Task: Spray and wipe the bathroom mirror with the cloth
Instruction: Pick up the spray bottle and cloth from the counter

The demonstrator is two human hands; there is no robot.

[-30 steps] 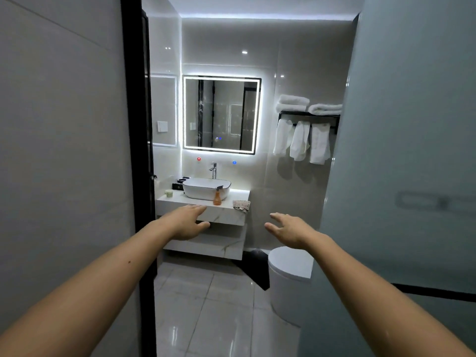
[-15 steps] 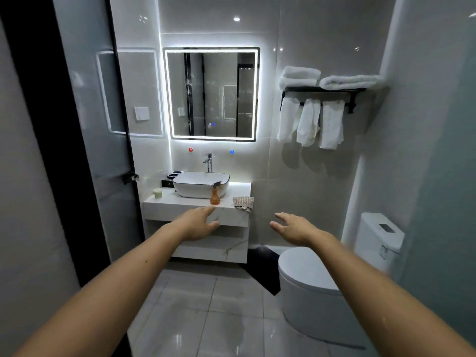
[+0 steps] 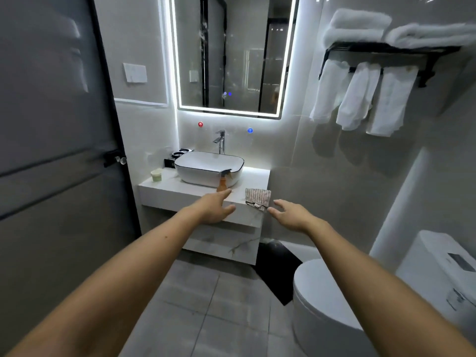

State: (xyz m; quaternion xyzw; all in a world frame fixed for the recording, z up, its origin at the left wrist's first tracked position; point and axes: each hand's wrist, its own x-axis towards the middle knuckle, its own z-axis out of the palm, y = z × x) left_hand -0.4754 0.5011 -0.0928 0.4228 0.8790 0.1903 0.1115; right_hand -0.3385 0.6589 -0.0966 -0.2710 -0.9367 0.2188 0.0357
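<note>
A lit-edged mirror (image 3: 231, 52) hangs on the wall above a white vanity counter (image 3: 164, 191). On the counter, an orange spray bottle (image 3: 222, 183) stands in front of the basin, and a striped cloth (image 3: 257, 198) lies at the counter's right front corner, partly over the edge. My left hand (image 3: 215, 207) is stretched out, fingers apart, just below the bottle. My right hand (image 3: 289, 213) is stretched out too, fingers apart, just right of and below the cloth. Neither hand holds anything.
A white basin (image 3: 208, 167) with a tap (image 3: 220, 141) sits on the counter, a small cup (image 3: 156, 175) at its left. A dark door (image 3: 51, 150) stands at left. White towels (image 3: 360, 96) hang at upper right. A toilet (image 3: 360, 305) is at lower right.
The view has moved forward into the bathroom, so vanity and mirror are nearer. Both outstretched hands now reach close to the bottle and the cloth.
</note>
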